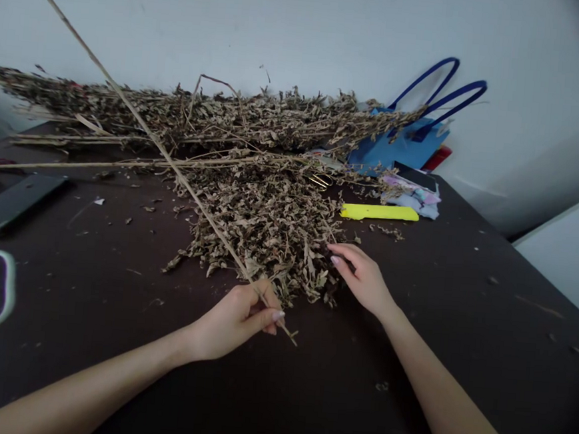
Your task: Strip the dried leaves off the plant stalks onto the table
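Note:
My left hand (241,320) is closed round the lower end of a long, thin dried stem (164,150), which slants up and away to the top left. The stem is bare of leaves along nearly all its length. A heap of dried leaves (264,222) lies on the dark table (109,336) just beyond my hands. At its right edge is my right hand (362,276), thumb and forefinger drawn close together against the leaves. Whatever they pinch is too small to make out.
Behind the heap, a bundle of dried leafy stalks (277,119) lies along the wall. To the right are a yellow box cutter (380,212), gold-handled scissors (321,181), a blue bag (400,149) and a dark phone (415,176). A dark flat slab (17,203) and a white-rimmed object (9,288) lie left.

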`<action>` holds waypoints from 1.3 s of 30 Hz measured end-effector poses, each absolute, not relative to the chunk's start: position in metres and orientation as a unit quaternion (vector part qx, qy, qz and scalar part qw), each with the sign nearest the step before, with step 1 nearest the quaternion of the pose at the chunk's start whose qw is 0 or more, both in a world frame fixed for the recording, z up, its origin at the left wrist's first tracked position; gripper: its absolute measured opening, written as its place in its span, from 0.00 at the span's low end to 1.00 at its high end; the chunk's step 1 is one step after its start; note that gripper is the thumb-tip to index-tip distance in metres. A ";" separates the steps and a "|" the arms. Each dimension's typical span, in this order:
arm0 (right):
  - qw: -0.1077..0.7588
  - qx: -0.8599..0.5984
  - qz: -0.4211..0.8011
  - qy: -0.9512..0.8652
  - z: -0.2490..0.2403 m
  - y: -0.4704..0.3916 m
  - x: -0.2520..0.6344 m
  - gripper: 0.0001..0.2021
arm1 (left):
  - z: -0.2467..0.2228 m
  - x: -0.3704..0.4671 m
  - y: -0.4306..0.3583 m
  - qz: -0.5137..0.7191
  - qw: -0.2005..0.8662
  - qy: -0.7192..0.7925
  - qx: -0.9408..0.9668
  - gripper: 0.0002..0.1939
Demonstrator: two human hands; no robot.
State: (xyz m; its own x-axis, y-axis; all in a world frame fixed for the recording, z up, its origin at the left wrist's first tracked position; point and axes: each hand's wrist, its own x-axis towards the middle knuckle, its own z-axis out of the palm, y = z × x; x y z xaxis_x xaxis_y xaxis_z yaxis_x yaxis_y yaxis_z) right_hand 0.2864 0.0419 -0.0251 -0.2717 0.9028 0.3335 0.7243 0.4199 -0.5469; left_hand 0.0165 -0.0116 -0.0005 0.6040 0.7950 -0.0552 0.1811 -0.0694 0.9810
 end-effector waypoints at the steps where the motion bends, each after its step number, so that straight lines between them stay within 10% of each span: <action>1: 0.317 -0.524 0.143 -0.777 -0.024 0.042 0.288 0.14 | -0.001 0.016 -0.012 0.263 0.579 0.359 0.683 0.09; 12: 0.403 -0.516 0.087 -0.751 0.004 0.024 0.270 0.10 | -0.001 0.017 -0.013 0.255 0.581 0.354 0.687 0.09; 30: 0.212 -0.406 0.369 -0.808 0.006 -0.025 0.206 0.04 | -0.004 0.018 -0.015 0.321 0.571 0.380 0.653 0.08; 39: 0.338 -0.457 0.310 -0.762 0.016 -0.023 0.220 0.05 | -0.001 0.016 -0.017 0.289 0.518 0.361 0.720 0.10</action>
